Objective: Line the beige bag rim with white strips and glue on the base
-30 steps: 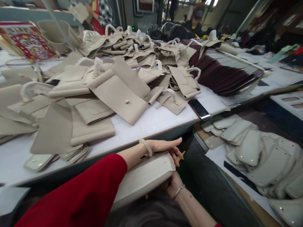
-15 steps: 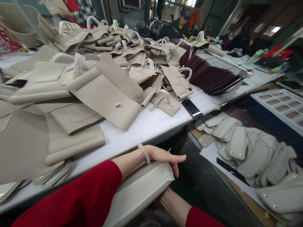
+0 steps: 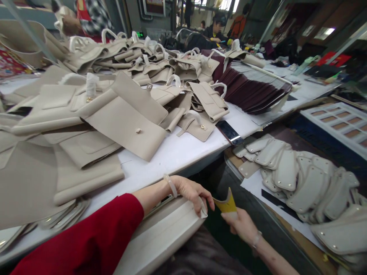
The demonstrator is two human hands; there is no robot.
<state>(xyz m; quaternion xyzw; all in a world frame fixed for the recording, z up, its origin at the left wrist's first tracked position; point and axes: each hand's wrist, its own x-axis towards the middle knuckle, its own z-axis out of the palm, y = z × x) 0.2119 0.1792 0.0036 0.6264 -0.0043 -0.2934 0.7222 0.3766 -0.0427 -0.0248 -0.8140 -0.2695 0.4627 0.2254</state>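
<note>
A half-made beige leather bag [image 3: 160, 233] lies slanted across my lap, its pale long side facing up. My left hand [image 3: 193, 193], with a light bangle at the wrist, is closed over the bag's far end, fingers bent round the corner. Just to the right, my right hand [image 3: 241, 223] pinches a small flat yellow piece [image 3: 228, 204] with a curved, pointed end. Its exact kind is unclear. The yellow piece is close to my left fingertips but apart from the bag's end.
Beige bag parts [image 3: 126, 126] and handled bags cover the white table [image 3: 137, 164]. A phone [image 3: 229, 132] lies at its edge, near a dark maroon stack [image 3: 252, 89]. Riveted beige pieces [image 3: 309, 183] are heaped at right, beside a white compartment tray [image 3: 341, 122]. Other people work behind.
My right hand has come out from under the bag to the right, showing the yellow piece. My left fingers, stretched out before, have curled down onto the bag's end.
</note>
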